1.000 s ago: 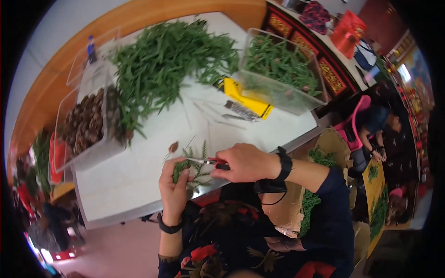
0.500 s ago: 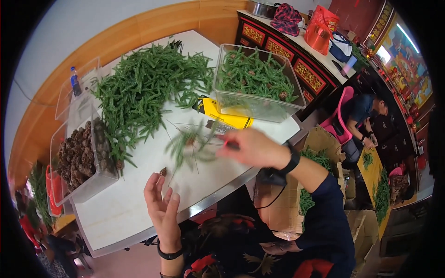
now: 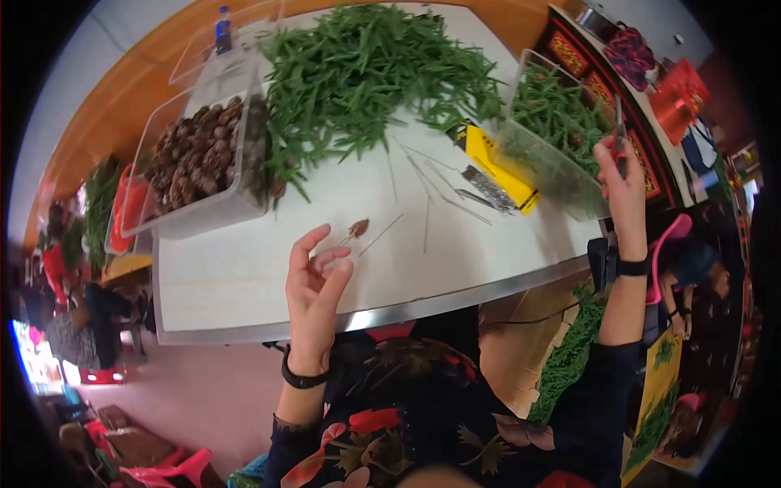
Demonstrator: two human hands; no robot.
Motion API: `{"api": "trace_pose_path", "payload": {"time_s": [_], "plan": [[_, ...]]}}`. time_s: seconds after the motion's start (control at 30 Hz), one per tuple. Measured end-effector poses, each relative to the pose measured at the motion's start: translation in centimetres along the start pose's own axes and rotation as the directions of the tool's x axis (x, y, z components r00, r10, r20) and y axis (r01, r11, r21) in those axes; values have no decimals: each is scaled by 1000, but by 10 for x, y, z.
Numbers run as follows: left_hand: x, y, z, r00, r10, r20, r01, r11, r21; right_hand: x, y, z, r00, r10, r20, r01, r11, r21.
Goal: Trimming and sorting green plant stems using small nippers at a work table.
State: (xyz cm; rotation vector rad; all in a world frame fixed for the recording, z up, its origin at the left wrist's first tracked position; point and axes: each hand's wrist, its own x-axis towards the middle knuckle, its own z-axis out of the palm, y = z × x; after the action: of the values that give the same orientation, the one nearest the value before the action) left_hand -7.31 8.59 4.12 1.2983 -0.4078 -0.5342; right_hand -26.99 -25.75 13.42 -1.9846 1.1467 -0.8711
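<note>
My left hand (image 3: 313,285) is over the table's near edge, fingers loosely curled and apart, holding nothing. Just beyond its fingertips lies a small brown pine cone (image 3: 358,228) with a thin wire stem. Off to the right, my right hand (image 3: 622,183) is closed round a pair of pliers (image 3: 621,138) with red and black on the handles and narrow metal jaws pointing away. It is at the right side of a clear plastic bin (image 3: 561,167) filled with green artificial sprigs (image 3: 561,106). Several thin wires (image 3: 427,224) are scattered mid-table beside a yellow wire packet (image 3: 508,175).
A large heap of green sprigs (image 3: 366,73) covers the table's far side. At left stands a clear bin of pine cones (image 3: 195,154), with a bottle (image 3: 223,31) behind. A cardboard box (image 3: 521,350) with greenery is below right. Another person (image 3: 687,268) sits farther right.
My right hand has swung right with the pliers, from mid-table to the sprig bin. The blurred green sprig from mid-table is gone from there. The view has shifted; my left hand remains near the pine cone.
</note>
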Motion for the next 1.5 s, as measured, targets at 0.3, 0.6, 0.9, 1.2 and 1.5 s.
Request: {"api": "trace_pose_path", "payload": {"time_s": [0.3, 0.6, 0.9, 1.2, 1.5], "plan": [[19, 9, -46, 985, 71, -160, -27, 965, 262, -43, 16, 143, 713, -296, 635, 517, 834, -192], [16, 11, -50, 983, 183, -19, -87, 555, 828, -42, 38, 198, 744, -450, 493, 633, 710, -308], [52, -34, -17, 964, 156, 213, -232, 117, 966, -70, 6, 217, 564, -727, 391, 787, 617, 13], [55, -39, -7, 960, 112, 258, -273, 143, 951, -96, 0, 255, 373, -704, 605, 717, 632, 294], [49, -21, -2, 967, 143, 213, -251, 355, 901, -94, -1, 243, 472, -678, 564, 433, 735, 522]]}}
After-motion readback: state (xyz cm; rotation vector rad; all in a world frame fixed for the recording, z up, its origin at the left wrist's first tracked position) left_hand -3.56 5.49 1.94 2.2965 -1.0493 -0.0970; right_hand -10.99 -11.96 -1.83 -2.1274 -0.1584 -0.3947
